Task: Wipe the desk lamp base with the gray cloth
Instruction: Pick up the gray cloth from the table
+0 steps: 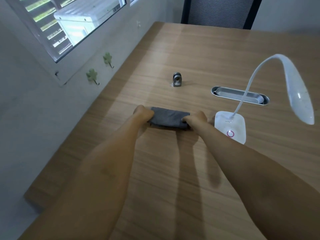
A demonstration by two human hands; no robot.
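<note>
A folded gray cloth lies on the wooden desk, a little left of the lamp. My left hand grips its left end and my right hand grips its right end. The white desk lamp base, square with a pink ring button, stands just right of my right hand without touching the cloth. Its thin bent neck rises to the white lamp head, which hangs over the desk at the right.
A small metal fitting stands on the desk beyond the cloth. A silver oval cable slot is set into the desk behind the lamp base. A wall with two green hooks runs along the left edge. A dark chair is at the far end.
</note>
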